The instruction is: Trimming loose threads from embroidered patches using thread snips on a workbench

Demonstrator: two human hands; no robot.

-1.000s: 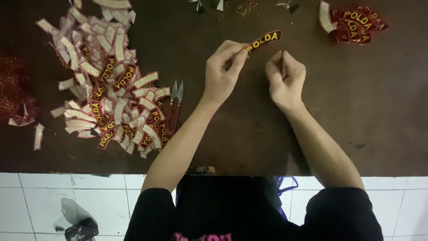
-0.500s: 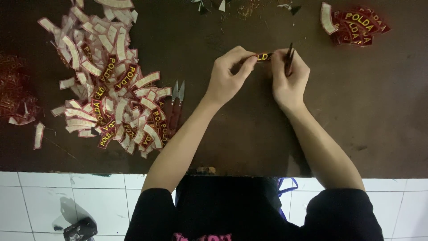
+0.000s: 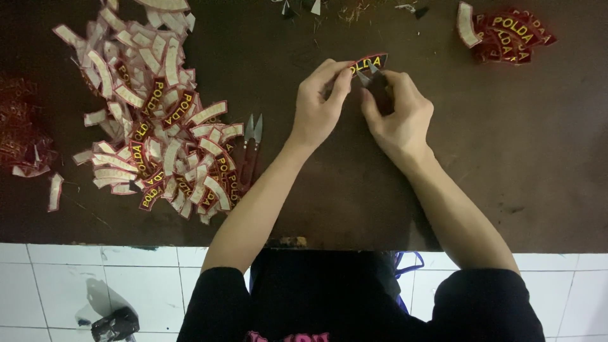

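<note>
1. Right now I see my left hand (image 3: 320,104) pinching one end of a curved red patch (image 3: 369,63) with yellow lettering, held just above the dark table (image 3: 304,190) near its far edge.
2. My right hand (image 3: 398,111) has its grip closed around small snips (image 3: 370,79), whose metal tips touch the lower edge of the patch.
3. Both hands sit close together, fingertips almost meeting at the patch.
4. To the left lies a big heap of patches (image 3: 149,117), many face down and white.
5. A second pair of snips (image 3: 251,149) rests on the table at the heap's right edge.
6. Far right, a small stack of patches (image 3: 506,35) lies well apart from my hands.
</note>
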